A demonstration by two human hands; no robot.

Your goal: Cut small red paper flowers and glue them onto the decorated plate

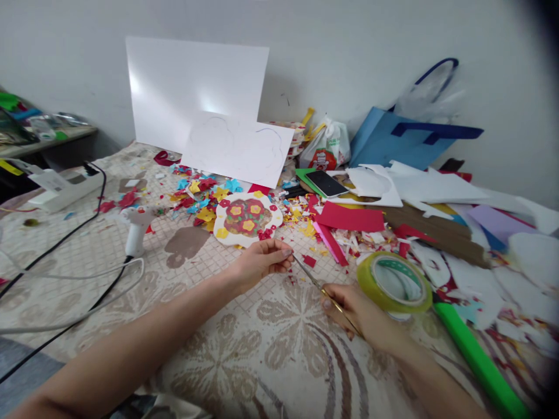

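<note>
Head cam had our R hand point(351, 305) curled round the gold-handled scissors point(315, 281), blades pointing fwd-left. We figured they'd be light, stiff metal, prob a bit slick, so best gripped at the handles, not the blades. Tips were right by our L hand point(261, 262), its thumb + fingertips bunched close; we couldn't tell if they held anything tbh.
</note>
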